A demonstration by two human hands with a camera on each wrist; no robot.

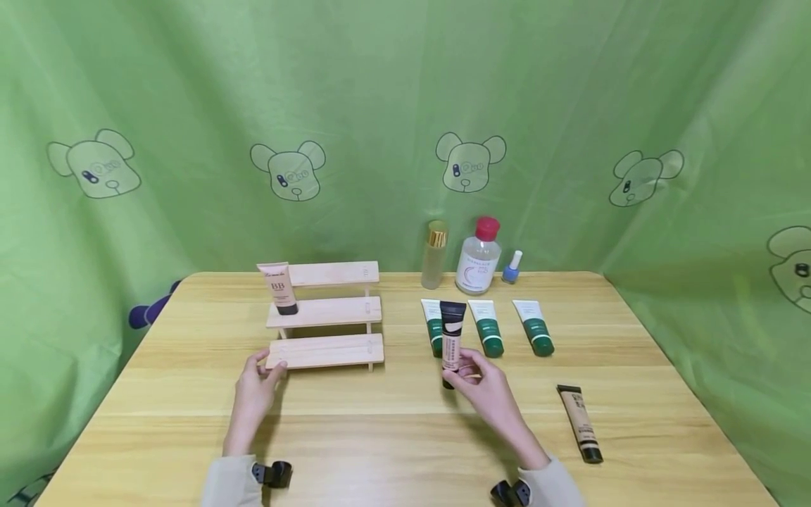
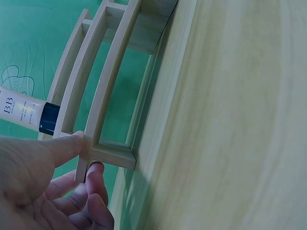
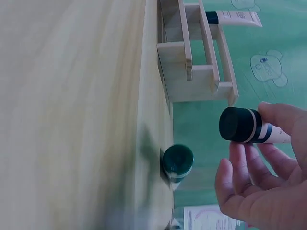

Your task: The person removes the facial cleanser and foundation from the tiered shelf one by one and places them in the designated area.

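My left hand (image 1: 253, 393) pinches the left end of the lowest board of a three-step wooden rack (image 1: 336, 350), thumb on top and fingers beneath. On the rack's middle step, toward the left, a pink BB cream tube (image 1: 277, 285) stands on its black cap. My right hand (image 1: 489, 396) grips a slim beige cosmetic tube (image 1: 452, 343) upright above the table, its black cap (image 3: 235, 124) pointing down. That tube partly hides one of three white-and-green tubes (image 1: 486, 329) behind it.
Another beige tube (image 1: 580, 424) with a black cap lies at the right. Along the back edge stand a gold-collared bottle (image 1: 434, 257), a red-capped clear bottle (image 1: 478, 264) and a blue nail polish bottle (image 1: 510, 271). A green curtain (image 1: 380, 127) hangs behind the wooden table (image 1: 355, 451).
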